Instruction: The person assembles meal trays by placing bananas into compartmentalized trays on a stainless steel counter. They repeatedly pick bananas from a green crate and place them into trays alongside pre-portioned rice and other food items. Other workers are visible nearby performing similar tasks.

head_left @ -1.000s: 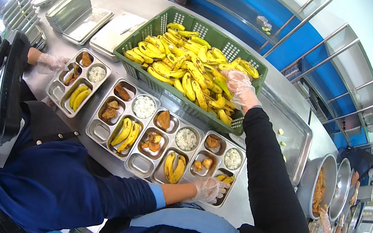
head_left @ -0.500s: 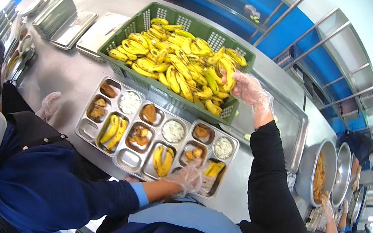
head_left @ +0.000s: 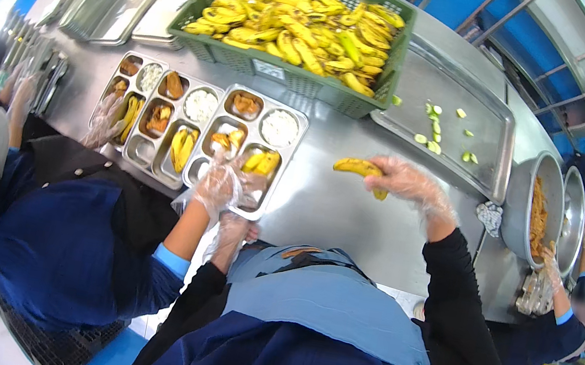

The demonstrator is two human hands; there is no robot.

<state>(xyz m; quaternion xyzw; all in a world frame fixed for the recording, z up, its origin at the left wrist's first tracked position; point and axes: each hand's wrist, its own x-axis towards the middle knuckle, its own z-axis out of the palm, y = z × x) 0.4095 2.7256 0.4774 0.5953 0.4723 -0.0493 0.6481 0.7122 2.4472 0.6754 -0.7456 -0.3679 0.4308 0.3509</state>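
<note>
Away from my body, over the steel counter, my right hand [head_left: 415, 190], in a clear plastic glove, is closed on yellow bananas [head_left: 355, 166]; a second tip shows under the fingers. My gloved left hand [head_left: 230, 240] is low by the counter's near edge, just below the closest compartment tray [head_left: 281, 169]; its fingers are partly hidden and its grip is unclear. This tray carries white rice, brown pieces of food and cut yellow bananas. A co-worker's gloved hand [head_left: 218, 187] reaches over its near compartments. Further left lie two similar trays [head_left: 174, 133], filled alike.
A green crate [head_left: 302, 80] full of bananas stands at the back. Right of it, a shallow steel tray [head_left: 404, 116] holds green scraps. Large metal bowls [head_left: 517, 205] of food stand at the right. Stacked trays [head_left: 97, 7] are back left. Co-workers stand on both sides.
My right hand has come from the crate toward me, bringing bananas. The filled trays have shifted left along the counter. My left hand now shows beside the co-worker's arm.
</note>
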